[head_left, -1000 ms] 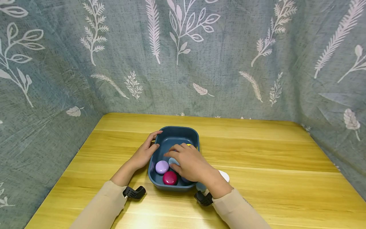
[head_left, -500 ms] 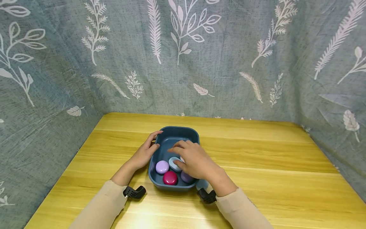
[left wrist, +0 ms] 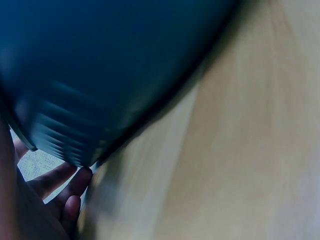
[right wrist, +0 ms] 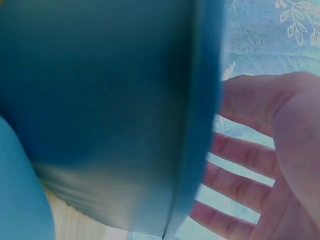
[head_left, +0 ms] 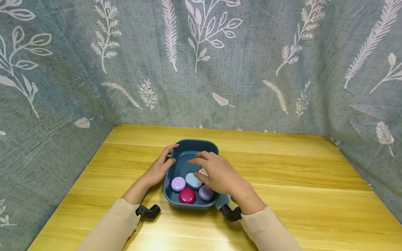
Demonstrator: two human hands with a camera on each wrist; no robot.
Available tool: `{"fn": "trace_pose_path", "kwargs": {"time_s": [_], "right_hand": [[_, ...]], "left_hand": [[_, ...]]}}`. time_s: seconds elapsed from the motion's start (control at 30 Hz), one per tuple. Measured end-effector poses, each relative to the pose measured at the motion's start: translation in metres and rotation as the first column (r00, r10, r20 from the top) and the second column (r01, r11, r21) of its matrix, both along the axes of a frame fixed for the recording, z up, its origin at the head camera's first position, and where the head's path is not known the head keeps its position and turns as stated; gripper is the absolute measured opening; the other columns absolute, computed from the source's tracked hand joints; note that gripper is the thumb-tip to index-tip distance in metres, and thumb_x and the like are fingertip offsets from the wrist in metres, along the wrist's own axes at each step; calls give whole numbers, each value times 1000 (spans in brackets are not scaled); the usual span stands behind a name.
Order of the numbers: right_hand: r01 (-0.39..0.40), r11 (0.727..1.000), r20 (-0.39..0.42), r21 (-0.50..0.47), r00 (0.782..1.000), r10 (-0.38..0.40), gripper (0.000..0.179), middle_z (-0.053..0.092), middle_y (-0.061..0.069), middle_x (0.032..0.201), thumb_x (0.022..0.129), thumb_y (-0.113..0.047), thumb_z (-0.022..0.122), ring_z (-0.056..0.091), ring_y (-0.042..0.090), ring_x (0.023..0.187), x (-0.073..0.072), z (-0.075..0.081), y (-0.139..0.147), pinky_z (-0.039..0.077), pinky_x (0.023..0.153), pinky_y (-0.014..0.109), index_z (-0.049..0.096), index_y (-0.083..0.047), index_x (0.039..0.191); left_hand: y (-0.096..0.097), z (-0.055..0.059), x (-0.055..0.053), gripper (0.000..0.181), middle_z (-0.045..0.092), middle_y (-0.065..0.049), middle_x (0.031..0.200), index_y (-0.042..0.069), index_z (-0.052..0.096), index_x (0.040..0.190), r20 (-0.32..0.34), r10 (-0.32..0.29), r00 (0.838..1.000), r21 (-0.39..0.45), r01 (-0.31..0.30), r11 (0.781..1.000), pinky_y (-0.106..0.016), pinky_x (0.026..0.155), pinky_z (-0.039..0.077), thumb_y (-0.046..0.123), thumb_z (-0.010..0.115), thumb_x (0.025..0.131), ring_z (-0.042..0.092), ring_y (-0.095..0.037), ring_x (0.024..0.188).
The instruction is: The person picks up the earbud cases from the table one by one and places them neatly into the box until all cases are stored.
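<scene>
A dark blue rectangular box (head_left: pixel 191 205) with rounded corners stands on the wooden table. My left hand (head_left: pixel 159 168) holds its left side, thumb and index tip at the rim. In the left wrist view other fingers (left wrist: pixel 76 186) touch the outer wall. My right hand (head_left: pixel 216 171) hovers over the box's right side, fingers loosely bent and thumb apart from them. Under the thumb lies a light blue rounded piece (head_left: pixel 193 181). Beside it are a lilac piece (head_left: pixel 178 184), a crimson piece (head_left: pixel 187 196), a purple piece (head_left: pixel 206 193) and a partly hidden pale pink piece (head_left: pixel 202 172).
Outside the box, by the right wrist, sits another light blue object (head_left: pixel 222 201), partly hidden by a black wrist strap (head_left: pixel 231 213). Grey-blue leaf-patterned cloth (head_left: pixel 238 94) hangs behind and along both sides of the table (head_left: pixel 298 195).
My right hand has drawn slightly right and away from the light blue piece, uncovering the purple and pale pink pieces. The left hand keeps its place on the box.
</scene>
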State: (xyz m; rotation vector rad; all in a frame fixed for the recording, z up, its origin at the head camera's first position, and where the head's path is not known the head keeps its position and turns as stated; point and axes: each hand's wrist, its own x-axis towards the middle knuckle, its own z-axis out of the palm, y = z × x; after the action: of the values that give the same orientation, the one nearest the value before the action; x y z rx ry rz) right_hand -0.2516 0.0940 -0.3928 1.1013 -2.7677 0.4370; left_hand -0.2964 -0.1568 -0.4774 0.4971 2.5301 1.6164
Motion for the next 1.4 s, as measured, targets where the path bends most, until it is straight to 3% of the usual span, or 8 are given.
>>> {"fn": "trace_pose_path", "kwargs": {"time_s": [0.37,0.87,1.4], "right_hand": [[20,1000,13,-5,1000,-20,39,56,-8,130,92,-32,66,57,11,113,4,4,6,49,92,32,60,-28,130],[46,999,-8,10,999,-46,36,58,-7,127,93,-36,64,57,13,117,6,2,22,48,96,33,62,-28,128],[75,997,-44,35,996,-74,34,60,-7,119,90,-35,67,58,12,107,12,2,43,50,91,32,64,-26,123]], "left_hand": [[2,-3,0,47,26,-2,155,44,26,147,15,-1,1000,2,1,1000,-59,111,27,30,39,104,27,-28,143],[2,-2,1,47,29,-3,153,44,27,147,16,24,1000,9,-24,1000,-57,111,28,29,40,104,31,-29,141],[1,-1,0,47,30,-5,152,43,28,147,-1,30,1000,8,-30,1000,-57,112,28,28,41,104,33,-30,140]]}}
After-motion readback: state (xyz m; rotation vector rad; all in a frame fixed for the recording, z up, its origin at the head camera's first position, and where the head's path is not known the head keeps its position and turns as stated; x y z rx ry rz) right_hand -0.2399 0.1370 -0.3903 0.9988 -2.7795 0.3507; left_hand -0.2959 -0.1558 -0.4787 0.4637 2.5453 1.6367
